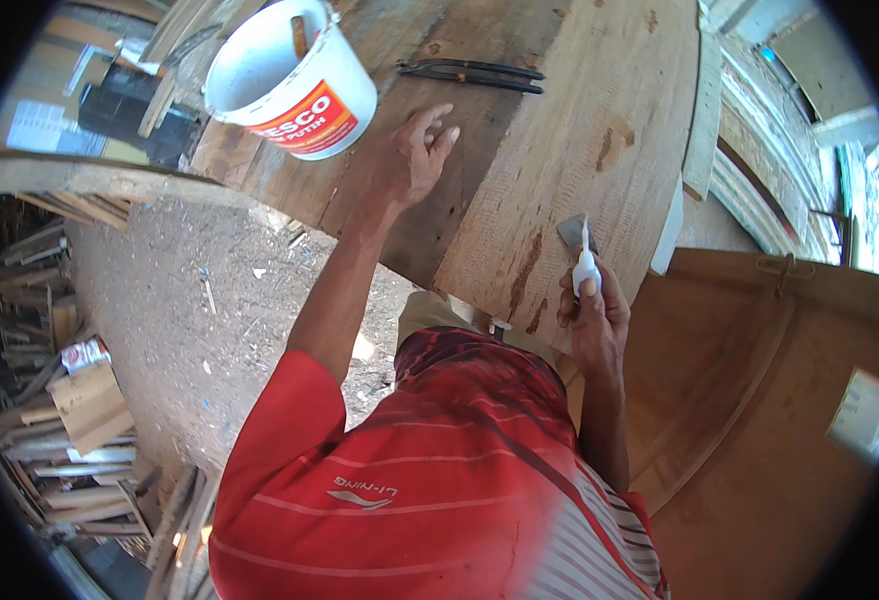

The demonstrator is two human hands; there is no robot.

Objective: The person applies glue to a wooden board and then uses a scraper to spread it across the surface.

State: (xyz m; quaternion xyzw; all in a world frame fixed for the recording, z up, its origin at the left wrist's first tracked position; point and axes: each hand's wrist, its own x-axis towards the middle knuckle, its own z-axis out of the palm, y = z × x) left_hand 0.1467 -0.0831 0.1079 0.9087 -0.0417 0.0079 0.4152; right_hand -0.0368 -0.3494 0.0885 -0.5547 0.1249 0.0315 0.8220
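The right hand (599, 315) is gripping a white bottle (585, 271) near the table (584, 100) edge, while the left hand (421, 160), fingers loosely spread, is extending into open room beside a bucket (354, 85) bearing a red, white-lettered label (309, 120).

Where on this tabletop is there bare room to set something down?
The widest free patch is the stained pale board between the pincers, the left hand and the white bottle in the right hand. The upper left is crowded: white bucket, pincers and left hand sit close.
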